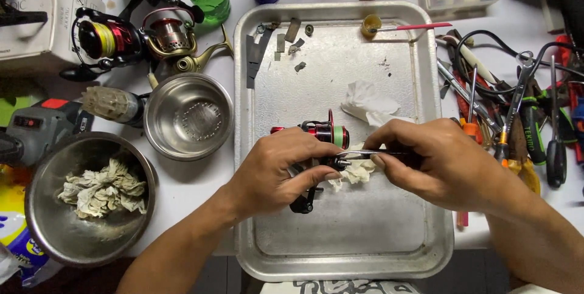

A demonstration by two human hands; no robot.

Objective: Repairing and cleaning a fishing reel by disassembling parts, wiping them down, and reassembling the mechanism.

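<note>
My left hand (277, 172) clamps black-and-red spinning reel (321, 139) over metal tray (340, 257), centre. My right hand (441, 163) at 3 o'clock pinches thin metal tool (359, 155), tip touching reel. Crumpled tissue (370, 104) beyond at 12; steel bowl (188, 114) at 10.

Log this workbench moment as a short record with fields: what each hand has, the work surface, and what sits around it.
left hand: left hand grips a red and black fishing reel over the tray
right hand: right hand holds a thin metal tool against the reel
surface: metal tray on a white table
in tray: crumpled tissue, small loose parts near the far edge
left of tray: two steel bowls, the nearer bowl holding rags; two more reels
right of tray: pile of hand tools
</note>
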